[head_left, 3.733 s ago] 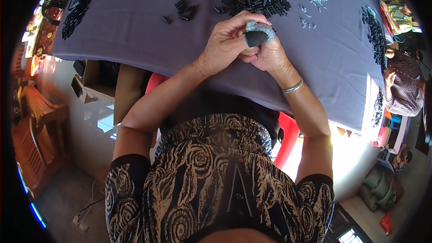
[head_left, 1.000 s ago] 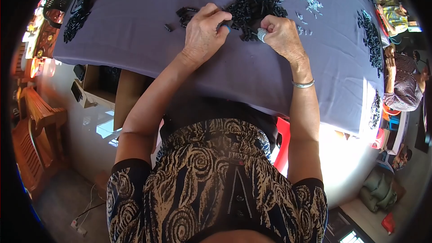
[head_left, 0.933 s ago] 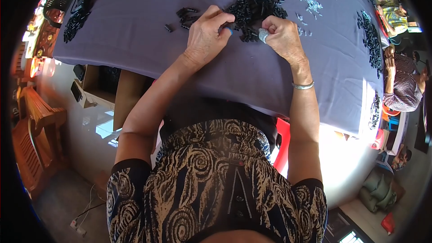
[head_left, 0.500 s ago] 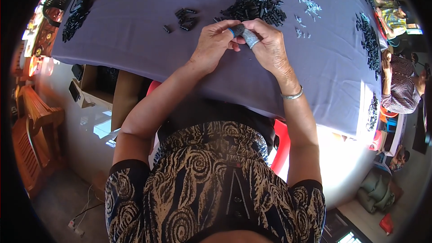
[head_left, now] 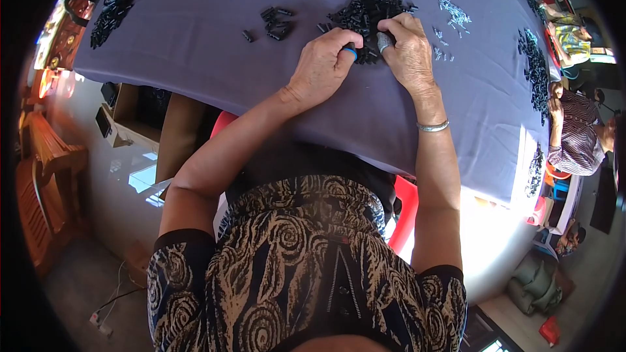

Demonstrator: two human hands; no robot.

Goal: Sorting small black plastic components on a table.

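My left hand (head_left: 321, 64) is closed just in front of the pile of small black cylindrical pieces (head_left: 370, 8). Its thumb wears a dark cover with a blue edge (head_left: 350, 52), pressed near the curled index finger; what it holds, if anything, is hidden. At the pile's right front edge, my right hand (head_left: 412, 52) has its fingers curled down over the pieces. A grey cover (head_left: 384, 41) wraps its thumb. Whatever is between its fingertips cannot be made out. The two hands are apart, with black pieces between them.
A smaller group of black pieces (head_left: 277, 26) lies to the left on the grey-purple tablecloth (head_left: 195, 39). Small silvery pieces (head_left: 454, 12) are scattered to the right. More black pieces (head_left: 536, 72) line the right edge, where another person (head_left: 579, 127) sits.
My hands were together in front of the pile and have separated. The right one has moved right and onto the pile's edge; the left has shifted slightly and stays closed.
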